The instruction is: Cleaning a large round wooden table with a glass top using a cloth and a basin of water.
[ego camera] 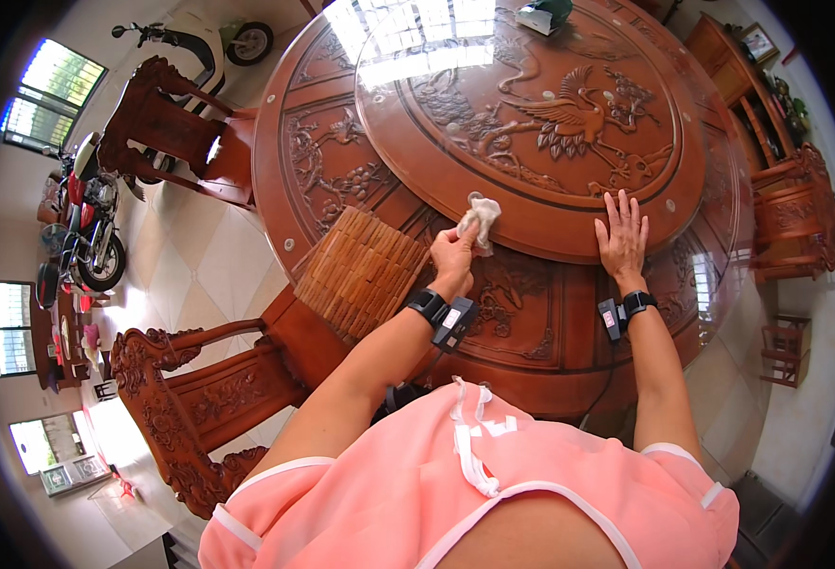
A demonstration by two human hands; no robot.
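A round carved wooden table (488, 320) with a glass top stands before me, bearing a round glass-covered turntable (531, 227) carved with a crane. My left hand (454, 257) grips a crumpled whitish cloth (483, 222) at the turntable's near edge. Fingers spread, my right hand (622, 238) lies flat on the turntable's rim farther right and holds nothing. Each wrist wears a black strap with a small device. A brown slatted mat (362, 274) rests on the table left of my left hand.
On the turntable's far side sits a dark green packet (545, 16). Carved wooden chairs stand at the near left (225, 391), far left (175, 135) and right (794, 213). A red motorcycle (94, 220) and a scooter (204, 57) are parked beyond, at the left.
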